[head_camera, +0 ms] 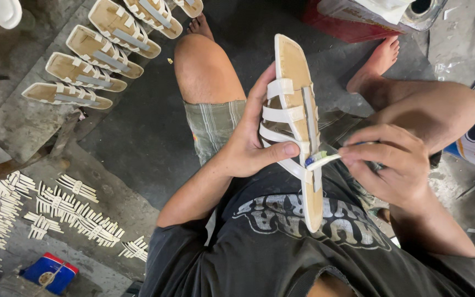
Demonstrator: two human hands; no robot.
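a: where's the sandal [295, 121]?

b: centre, over my lap, left hand [248, 146] wrapped around its straps. right hand [394, 165] pinches a small brush [320, 160] at one strap.

a: progress?

b: i'd say partway: finished sandals [92, 55] far left, loose straps [56, 212] near left remain.

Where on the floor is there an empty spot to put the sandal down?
Bare dark floor lies between the row of finished sandals and the person's knee. More bare concrete lies between that row and the strap bundles. It is crowded lower left, around the bundles and the blue tin.
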